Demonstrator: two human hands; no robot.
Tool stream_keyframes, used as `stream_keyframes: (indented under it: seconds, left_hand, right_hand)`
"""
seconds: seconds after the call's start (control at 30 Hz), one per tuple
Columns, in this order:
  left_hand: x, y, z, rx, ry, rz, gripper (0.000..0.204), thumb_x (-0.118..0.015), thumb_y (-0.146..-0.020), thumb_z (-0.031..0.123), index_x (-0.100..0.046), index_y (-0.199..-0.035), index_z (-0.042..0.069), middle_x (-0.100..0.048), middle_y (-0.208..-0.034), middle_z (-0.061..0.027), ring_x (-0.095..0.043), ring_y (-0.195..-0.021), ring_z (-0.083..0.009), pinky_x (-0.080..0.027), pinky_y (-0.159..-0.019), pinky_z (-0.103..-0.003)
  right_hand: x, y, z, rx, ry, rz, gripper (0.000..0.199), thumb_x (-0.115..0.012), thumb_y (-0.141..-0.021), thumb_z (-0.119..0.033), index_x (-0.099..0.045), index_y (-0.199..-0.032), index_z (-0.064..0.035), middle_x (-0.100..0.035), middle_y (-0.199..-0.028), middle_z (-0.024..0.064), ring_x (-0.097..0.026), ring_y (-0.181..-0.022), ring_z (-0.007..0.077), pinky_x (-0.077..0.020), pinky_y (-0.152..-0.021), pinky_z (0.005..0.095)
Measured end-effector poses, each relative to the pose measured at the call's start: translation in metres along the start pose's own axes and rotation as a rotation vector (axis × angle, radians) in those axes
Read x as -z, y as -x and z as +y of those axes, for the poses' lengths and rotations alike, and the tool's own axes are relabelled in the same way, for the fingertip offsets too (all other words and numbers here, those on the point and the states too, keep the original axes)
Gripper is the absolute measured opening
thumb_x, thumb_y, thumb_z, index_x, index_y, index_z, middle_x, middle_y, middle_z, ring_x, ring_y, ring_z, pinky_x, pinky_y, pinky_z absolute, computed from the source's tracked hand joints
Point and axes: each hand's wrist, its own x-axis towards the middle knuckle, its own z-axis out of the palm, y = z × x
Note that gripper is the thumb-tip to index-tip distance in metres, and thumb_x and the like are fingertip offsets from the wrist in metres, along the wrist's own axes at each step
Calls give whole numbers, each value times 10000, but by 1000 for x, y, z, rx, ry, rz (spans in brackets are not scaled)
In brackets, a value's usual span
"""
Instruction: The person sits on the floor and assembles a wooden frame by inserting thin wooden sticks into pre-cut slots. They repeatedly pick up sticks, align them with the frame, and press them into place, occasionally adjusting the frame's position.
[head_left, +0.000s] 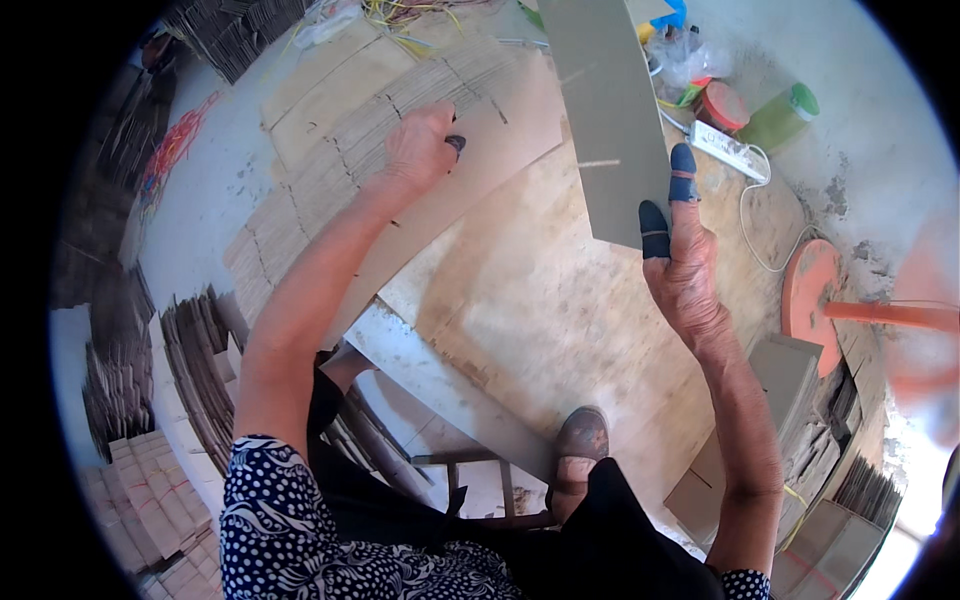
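Observation:
My right hand (685, 265) grips the edge of a long grey cardboard sheet (610, 120). Dark covers sit on two of its fingertips, one of them lying over the sheet's near corner. To the left, a fanned-out stack of cardboard sheets (310, 195) spreads across the work surface, with dark marks along the overlapping edges. My left hand (420, 145) rests on this stack, its fingers curled in. A dark cover shows on one of those fingers too; what they pinch, if anything, is hidden. A wide, plain cardboard face (530, 105) borders the fan's right side.
Beneath lies a stained wooden board (520, 290). At the right are a white power strip (728, 150) with its cord, a red-lidded jar (722, 107), a green container (785, 115) and an orange round-based stand (808, 300). More cardboard stacks (190, 360) stand at the left.

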Motion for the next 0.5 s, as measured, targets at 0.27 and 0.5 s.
stream_keyframes:
  seconds: [0.27,0.5]
  left_hand:
    - [18,16,10,-127,234,-331,196,-571,-745,45,-613,-937,50,-635,-930,-182,-599,-900,-383,-468,-744,-472]
    - [4,40,62,-239,123,-323,183,-535,-767,24,-579,-944,46,-620,-893,-183,-590,-880,-394,-467,-734,-465]
  right_hand:
    - [-10,-17,-35,164,-39,95,883,-546,-694,127,-189,-1471,-92,-604,-767,196,-596,-660,384,-483,-601,412]
    - [-3,-4,-42,93,61,7,873,-559,-682,100,-211,-1460,-87,-600,-794,196,-587,-660,395,-478,-590,434]
